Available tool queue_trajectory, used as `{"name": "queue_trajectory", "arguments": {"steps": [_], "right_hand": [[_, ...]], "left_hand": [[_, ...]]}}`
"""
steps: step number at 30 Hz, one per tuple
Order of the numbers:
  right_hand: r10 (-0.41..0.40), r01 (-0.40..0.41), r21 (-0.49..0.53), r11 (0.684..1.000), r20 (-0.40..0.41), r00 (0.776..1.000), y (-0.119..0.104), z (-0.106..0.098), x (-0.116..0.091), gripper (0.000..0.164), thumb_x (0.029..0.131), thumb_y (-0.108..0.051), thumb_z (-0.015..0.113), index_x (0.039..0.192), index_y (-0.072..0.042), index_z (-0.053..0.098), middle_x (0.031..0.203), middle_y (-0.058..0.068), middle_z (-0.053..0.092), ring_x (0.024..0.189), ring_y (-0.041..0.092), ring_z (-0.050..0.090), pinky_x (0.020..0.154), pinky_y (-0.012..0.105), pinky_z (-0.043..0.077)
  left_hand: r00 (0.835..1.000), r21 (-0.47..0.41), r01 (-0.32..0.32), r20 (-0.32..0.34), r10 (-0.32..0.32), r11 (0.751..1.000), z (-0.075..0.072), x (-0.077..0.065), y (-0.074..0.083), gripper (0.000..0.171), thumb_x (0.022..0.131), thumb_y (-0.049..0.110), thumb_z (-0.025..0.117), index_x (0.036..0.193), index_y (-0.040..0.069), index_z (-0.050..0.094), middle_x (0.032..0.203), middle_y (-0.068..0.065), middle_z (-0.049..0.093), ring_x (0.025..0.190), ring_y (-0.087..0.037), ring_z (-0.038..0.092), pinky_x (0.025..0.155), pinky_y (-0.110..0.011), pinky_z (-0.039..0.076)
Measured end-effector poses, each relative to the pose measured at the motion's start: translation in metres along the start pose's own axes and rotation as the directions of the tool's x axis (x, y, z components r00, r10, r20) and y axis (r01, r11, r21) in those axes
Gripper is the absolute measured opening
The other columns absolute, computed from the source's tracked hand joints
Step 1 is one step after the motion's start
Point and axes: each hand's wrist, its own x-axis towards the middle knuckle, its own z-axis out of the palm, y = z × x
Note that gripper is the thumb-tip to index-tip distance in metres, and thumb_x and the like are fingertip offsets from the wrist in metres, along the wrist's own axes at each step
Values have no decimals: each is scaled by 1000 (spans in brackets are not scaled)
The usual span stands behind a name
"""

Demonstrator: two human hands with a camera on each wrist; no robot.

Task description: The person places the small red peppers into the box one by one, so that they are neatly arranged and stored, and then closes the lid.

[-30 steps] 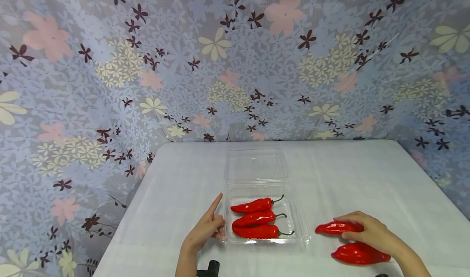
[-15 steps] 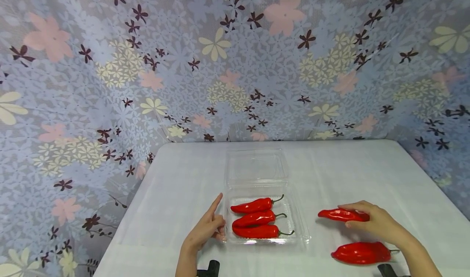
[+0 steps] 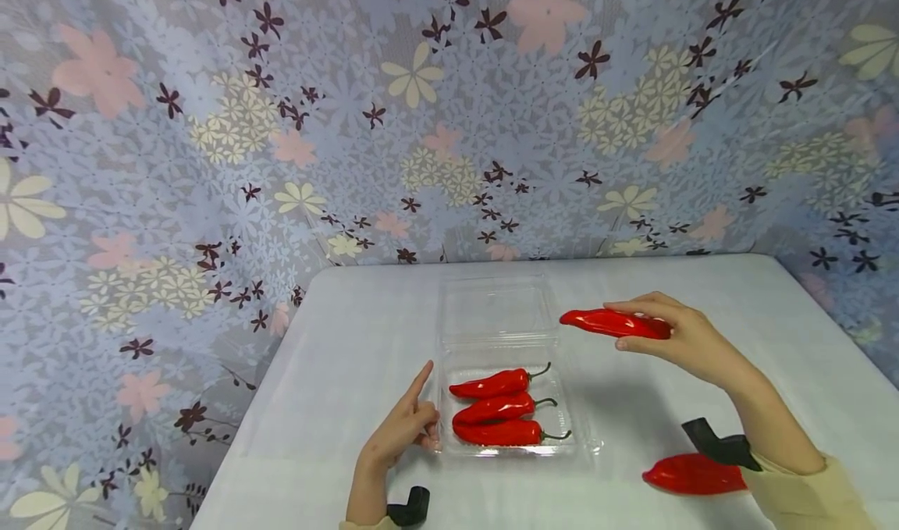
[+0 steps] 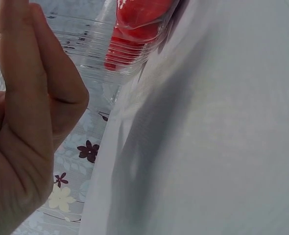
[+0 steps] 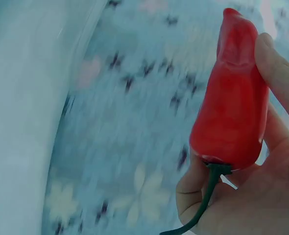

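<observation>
Your right hand (image 3: 691, 343) grips a red pepper (image 3: 607, 322) at the clear tray's (image 3: 520, 451) 2 o'clock. Left hand (image 3: 402, 432): 9 o'clock, can't tell grip.

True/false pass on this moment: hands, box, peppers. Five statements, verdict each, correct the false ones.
1. The right hand holds a glossy red pepper with a green stem clear of the white table. True.
2. The hinged box of clear plastic is closed. False: its lid is open, folded back on the far side.
3. Three red peppers with green stems lie in the box, stems pointing right in the head view. True.
4. The left hand holds a pepper. False: it has none; it is at the box's left side, index finger extended.
5. The loose red pepper on the table lies left of the box. False: it lies to the right.
</observation>
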Motion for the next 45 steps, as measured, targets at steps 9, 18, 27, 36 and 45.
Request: {"name": "queue_trajectory", "arguments": {"steps": [9,18,27,36,45], "right_hand": [[-241,224,94,970,238,941,-31,76,28,48,77,-34,77,120,-16,66,105,-5,59,94,16,54,74,30,51],[-240,245,36,969,379,894,-29,132,28,45,78,-38,74,118,-19,68,98,-8,57,91,14,50,72,30,46],[-219,255,-37,966,407,887,-25,153,21,48,78,-39,74,121,-19,67,102,-7,55,94,15,46,72,28,45],[-223,236,21,972,417,881,-29,145,22,52,80,-44,72,125,-19,63,109,-3,56,99,17,48,75,34,49],[-331,302,145,942,270,904,-26,97,30,51,81,-33,73,128,-17,60,112,-3,56,94,16,54,78,36,53]], "left_hand": [[1000,-8,-13,2,13,1000,0,1,-1,75,89,0,45,153,20,11,63,-4,48,51,-13,49,50,-24,53],[1000,-13,-6,4,6,1000,1,1,-1,75,89,1,46,153,18,10,63,-4,49,51,-12,50,50,-23,52],[1000,-31,-1,-1,1,1000,2,1,0,78,86,0,47,153,18,10,62,-3,47,51,-12,49,49,-24,52],[1000,-19,1,-12,-1,1000,3,2,-1,78,86,1,47,153,20,11,62,-4,48,51,-12,48,48,-24,52],[1000,-26,3,-9,-4,1000,3,2,0,79,87,0,47,153,19,9,61,-4,47,50,-12,47,47,-23,52]]}}
